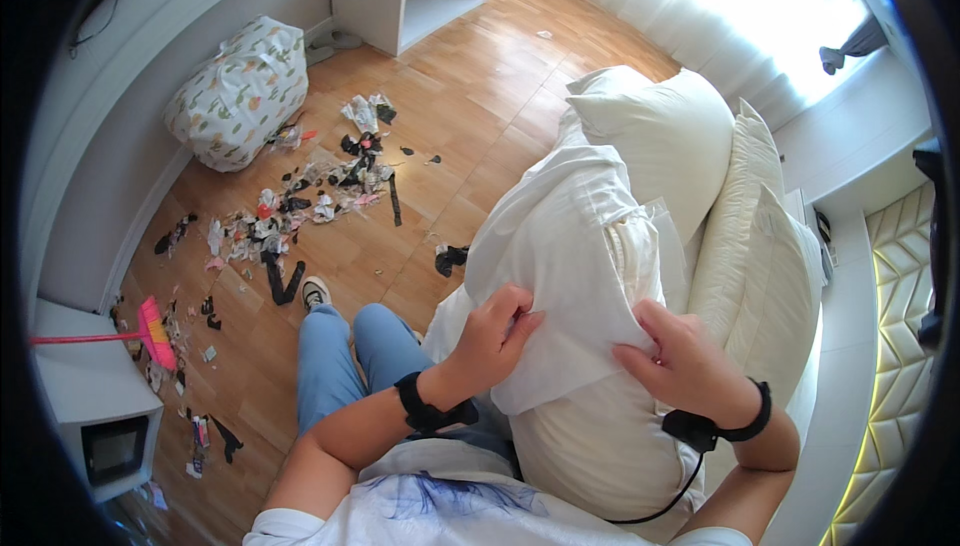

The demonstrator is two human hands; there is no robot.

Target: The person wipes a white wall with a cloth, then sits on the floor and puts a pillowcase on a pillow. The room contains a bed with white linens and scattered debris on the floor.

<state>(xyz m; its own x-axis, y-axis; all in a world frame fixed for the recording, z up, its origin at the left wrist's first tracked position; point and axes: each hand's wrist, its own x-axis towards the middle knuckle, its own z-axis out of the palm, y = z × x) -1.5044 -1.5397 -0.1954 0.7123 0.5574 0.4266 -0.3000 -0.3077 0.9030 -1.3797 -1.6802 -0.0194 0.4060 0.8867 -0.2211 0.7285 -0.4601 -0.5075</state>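
Note:
A white pillowcase is drawn over part of a plump cream pillow, whose near end bulges out below the cloth. My left hand pinches the case near its left side with thumb and fingers. At the open edge on the other side, my right hand grips the cloth between thumb and forefinger. Folded fabric shows inside the opening, just above the right hand. More cream pillows lie beyond and to the right, stacked against each other. Black bands are strapped on both wrists, and a cable hangs from the right one.
Scraps of plastic and paper litter the wood floor to my left. A pink broom leans across a white cabinet. A stuffed cactus-print bag stands by the wall, near a white TV stand.

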